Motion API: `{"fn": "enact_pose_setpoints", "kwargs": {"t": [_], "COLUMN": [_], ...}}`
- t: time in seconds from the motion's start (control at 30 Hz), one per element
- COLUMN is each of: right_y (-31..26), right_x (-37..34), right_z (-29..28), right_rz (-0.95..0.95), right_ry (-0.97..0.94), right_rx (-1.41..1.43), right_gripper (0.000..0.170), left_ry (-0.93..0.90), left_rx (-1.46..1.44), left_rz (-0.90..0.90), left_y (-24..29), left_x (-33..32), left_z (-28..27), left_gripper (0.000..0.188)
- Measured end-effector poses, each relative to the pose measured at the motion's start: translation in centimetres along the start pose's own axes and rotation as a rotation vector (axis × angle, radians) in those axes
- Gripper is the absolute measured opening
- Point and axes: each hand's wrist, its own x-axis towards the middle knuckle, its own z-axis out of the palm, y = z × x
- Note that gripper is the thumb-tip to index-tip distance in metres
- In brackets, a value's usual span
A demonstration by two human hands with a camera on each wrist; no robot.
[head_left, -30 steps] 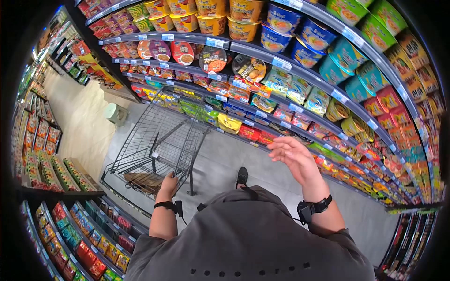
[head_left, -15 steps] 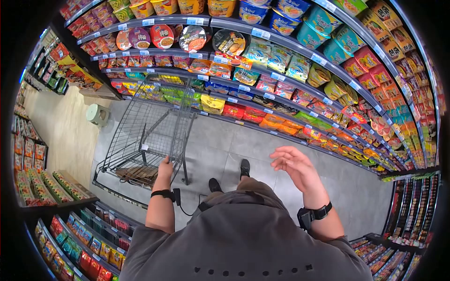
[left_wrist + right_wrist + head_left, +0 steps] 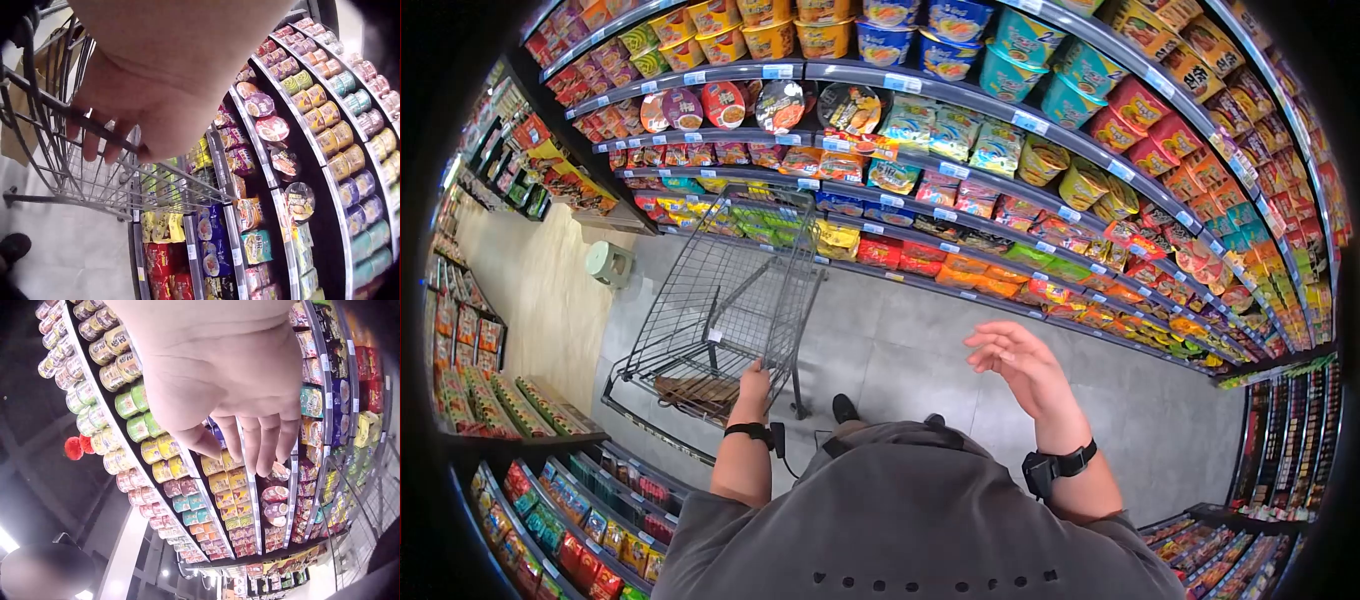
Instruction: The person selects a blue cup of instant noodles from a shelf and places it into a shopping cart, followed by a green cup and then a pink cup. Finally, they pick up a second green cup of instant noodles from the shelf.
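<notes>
My left hand [image 3: 752, 388] grips the near top rail of a dark wire shopping cart [image 3: 775, 318]. In the left wrist view its fingers [image 3: 92, 145] curl over the rail. A flat brown item [image 3: 697, 392], like cardboard or a paper bag, shows through the wires at the cart's near end. My right hand [image 3: 1026, 368] is held in the air over the aisle floor, palm inward, with loosely bent fingers and nothing in them. Beyond it stands a long shelf [image 3: 980, 85] of instant noodles. Noodle bowls [image 3: 225, 487] appear behind that hand's fingers in the right wrist view.
Colourful noodle packets [image 3: 910, 258] line the lower shelf rows beyond the cart. A pale green stool [image 3: 608, 264] stands left of the cart. Snack shelves [image 3: 585, 530] are at the lower left, and more racks [image 3: 1285, 440] stand at the right end. Grey tiles [image 3: 900, 350] cover the aisle floor.
The view has turned, so the shelves and stool sit farther left. My left hand stays on the cart rail throughout. The right hand keeps nearly the same raised pose, and my feet have shifted.
</notes>
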Motion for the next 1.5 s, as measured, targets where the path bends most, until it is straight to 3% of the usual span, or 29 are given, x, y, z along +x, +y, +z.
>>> {"fn": "enact_pose_setpoints", "kwargs": {"t": [0.07, 0.2, 0.27, 0.5, 0.57, 0.63, 0.7, 0.8, 0.87, 1.07, 1.5], "right_y": [-0.7, -1.6, -1.4, -2.5, -2.7, -2.8, -2.8, -2.8, -3.1, -3.7, -4.9], "right_x": [-2.1, -6.6, -8.7, -13.8, -14.7, -15.4, -15.9, -16.5, -16.6, -16.8, -17.0], "right_z": [-2.0, -6.2, -8.7, -14.2, -15.2, -16.1, -16.9, -17.6, -18.0, -19.0, -20.5], "right_rz": [0.000, -0.033, -0.076, -0.073, -0.069, -0.057, -0.041, -0.030, -0.028, -0.034, -0.018], "right_ry": [0.046, 0.118, 0.157, 0.197, 0.200, 0.187, 0.175, 0.160, 0.164, 0.161, 0.192], "right_rx": [0.005, 0.034, 0.086, 0.121, 0.143, 0.137, 0.132, 0.123, 0.117, 0.110, 0.090], "right_gripper": [0.043, 0.043, 0.044, 0.045, 0.046, 0.046, 0.046, 0.046, 0.046, 0.046, 0.045], "left_ry": [0.027, 0.125, 0.197, 0.203, 0.209, 0.198, 0.177, 0.188, 0.107, 0.032, -0.085], "left_rx": [-0.050, 0.223, 0.199, -0.035, -0.149, -0.041, -0.080, -0.131, -0.258, -0.085, -0.026], "left_rz": [-0.046, 0.063, 0.094, -0.050, -0.092, 0.049, 0.037, 0.076, -0.018, -0.138, -0.124], "left_y": [3.1, 0.8, 0.4, -0.4, -2.2, -6.1, -3.8, -4.4, -2.2, 5.0, 10.2], "left_x": [-4.0, -3.8, -4.9, -7.9, -7.4, -4.8, -7.3, -8.4, -10.5, -15.2, -12.9], "left_z": [0.8, 3.0, 4.2, 8.7, 10.2, 11.8, 13.3, 15.4, 16.6, 17.9, 22.0], "left_gripper": [0.055, 0.047, 0.042, 0.034, 0.033, 0.033, 0.032, 0.033, 0.034, 0.037, 0.043]}}
